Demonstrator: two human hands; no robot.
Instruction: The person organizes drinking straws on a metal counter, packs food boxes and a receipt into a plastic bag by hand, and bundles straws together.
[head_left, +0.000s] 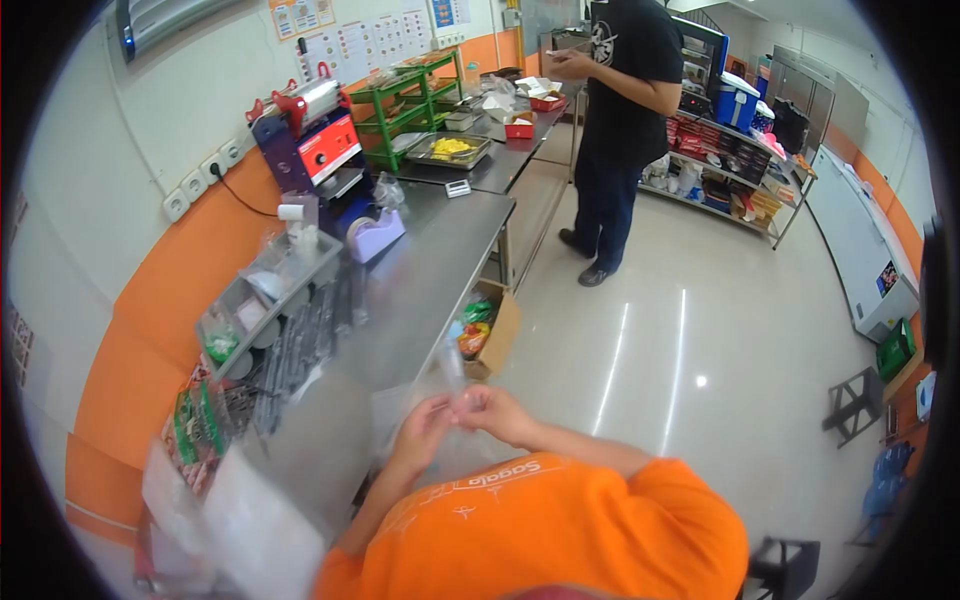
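Note:
In front of my orange shirt, my left hand (427, 428) and my right hand (488, 413) are close together, fingers pinched. Between them is a piece of clear plastic (452, 362), probably a small bag; a narrow part of it sticks up above the fingertips. Blur hides its exact shape. Both hands are beside the near edge of the steel table (425, 270). To their left stands a blurred, translucent sheet-like thing (325, 435), with white plastic bags (255, 525) lower down.
A grey divided tray (275, 300), a purple tape dispenser (376, 236) and a sealing machine (318, 150) stand along the wall. Below the table edge is a cardboard box (497, 335) of packets. A person in black (630, 110) stands farther back, beside a yellow-filled tray (450, 150).

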